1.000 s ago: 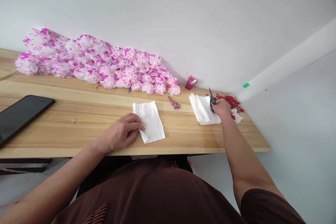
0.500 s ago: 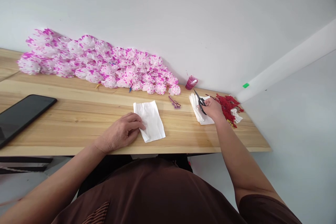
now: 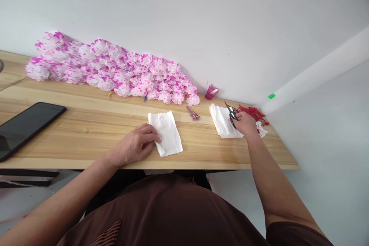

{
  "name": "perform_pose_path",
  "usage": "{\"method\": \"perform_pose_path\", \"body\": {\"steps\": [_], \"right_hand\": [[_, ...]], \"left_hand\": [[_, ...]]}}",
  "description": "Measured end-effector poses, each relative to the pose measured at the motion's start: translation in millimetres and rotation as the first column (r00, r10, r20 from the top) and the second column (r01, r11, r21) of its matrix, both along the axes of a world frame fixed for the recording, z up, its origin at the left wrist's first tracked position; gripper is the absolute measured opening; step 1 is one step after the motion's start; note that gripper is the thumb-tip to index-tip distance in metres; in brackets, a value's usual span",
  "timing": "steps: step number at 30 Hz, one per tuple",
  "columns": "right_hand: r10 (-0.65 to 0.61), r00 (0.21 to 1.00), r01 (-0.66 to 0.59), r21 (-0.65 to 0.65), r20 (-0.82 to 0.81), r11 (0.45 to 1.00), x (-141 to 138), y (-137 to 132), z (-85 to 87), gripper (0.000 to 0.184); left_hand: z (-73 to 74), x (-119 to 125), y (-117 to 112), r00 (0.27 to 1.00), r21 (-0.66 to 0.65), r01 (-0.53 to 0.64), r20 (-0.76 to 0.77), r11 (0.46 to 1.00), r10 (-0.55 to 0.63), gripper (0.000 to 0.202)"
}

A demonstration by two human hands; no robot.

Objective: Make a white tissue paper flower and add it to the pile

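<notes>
My left hand [image 3: 141, 141] rests on the table at the left edge of a white paper sheet [image 3: 169, 132], its fingers closed on the paper's lower left side, where a corner curls. My right hand [image 3: 245, 123] grips black-handled scissors [image 3: 232, 116], their blades pointing up and to the left. Below the scissors lies a fanned stack of white paper [image 3: 221, 121], partly covered by them. Just beyond the right hand is a heap of red fuzzy strands [image 3: 255, 112], partly hidden by it.
White-and-magenta paper flowers [image 3: 115, 69] line the wall. A pink-stained cup [image 3: 211, 92] stands behind the paper stack. Purple twisted ties [image 3: 193, 113] lie between the flowers and the stack. A black phone [image 3: 31, 127] is at the left, and crumpled white scrap [image 3: 262, 130] at the right.
My right hand has moved to the right with the scissors, from over the stack's middle toward the red strands. My left hand stays on the sheet. The view has shifted slightly.
</notes>
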State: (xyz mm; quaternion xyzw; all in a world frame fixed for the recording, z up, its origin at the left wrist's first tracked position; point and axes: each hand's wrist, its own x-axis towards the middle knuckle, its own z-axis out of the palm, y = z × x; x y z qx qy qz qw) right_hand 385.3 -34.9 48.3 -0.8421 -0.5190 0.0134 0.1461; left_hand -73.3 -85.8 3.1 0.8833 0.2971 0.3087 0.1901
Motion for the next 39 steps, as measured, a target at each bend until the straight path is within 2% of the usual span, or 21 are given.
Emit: {"method": "perform_pose_path", "body": {"steps": [3,6,15,24,29,32,34,36,37,38,39], "right_hand": [[-0.026,0.997,0.030,-0.055,0.079,0.998,2.4,-4.3,-3.3,0.020],[-0.011,0.993,0.022,-0.089,0.119,0.996,-6.6,-5.0,-7.6,0.018],[0.096,0.991,-0.084,-0.128,0.091,0.988,-40.4,0.8,-5.0,0.019],[0.188,0.982,-0.190,-0.072,-0.034,0.979,-57.9,-0.7,-7.6,0.022],[0.209,0.969,-0.215,-0.040,-0.131,0.976,-57.6,-2.9,-8.5,0.024],[0.220,0.964,-0.227,-0.031,-0.149,0.973,-52.5,-1.7,-9.3,0.025],[0.236,0.966,-0.234,0.026,-0.107,0.972,-53.1,-4.9,-8.5,0.023],[0.285,0.958,-0.277,0.142,-0.039,0.950,-63.3,-15.9,-6.0,0.020],[0.337,0.941,-0.326,0.213,-0.016,0.921,-73.1,-24.7,-4.3,0.020],[0.428,0.903,-0.402,0.263,-0.046,0.877,-86.1,-35.4,-2.6,0.021],[0.546,0.832,-0.500,0.298,-0.095,0.813,-101.7,-47.0,-1.3,0.023]], "left_hand": [[-0.8,-0.5,0.3,1.000,0.007,0.006,0.003,1.000,-0.006,0.029],[-0.5,-0.6,0.2,1.000,0.003,0.011,0.000,1.000,-0.011,0.030],[-0.9,-0.4,0.5,1.000,0.012,0.014,0.006,1.000,-0.014,0.030],[0.1,-0.6,0.3,1.000,0.006,0.017,0.006,1.000,-0.017,0.030],[1.4,0.2,-0.2,1.000,0.008,0.006,-0.010,1.000,-0.006,0.031],[1.4,-0.9,-0.3,1.000,0.008,0.017,-0.013,1.000,-0.017,0.032],[0.6,-3.3,-1.0,0.999,0.006,0.034,-0.008,0.999,-0.034,0.033],[-1.1,-6.6,-2.4,0.998,0.003,0.057,-0.010,0.998,-0.057,0.034],[-2.0,-8.1,-3.3,0.998,0.000,0.066,-0.015,0.998,-0.066,0.035],[-2.8,-9.2,-4.3,0.997,-0.007,0.073,-0.022,0.997,-0.073,0.035],[-3.4,-9.8,-5.3,0.996,-0.016,0.079,-0.033,0.997,-0.079,0.035]]}}
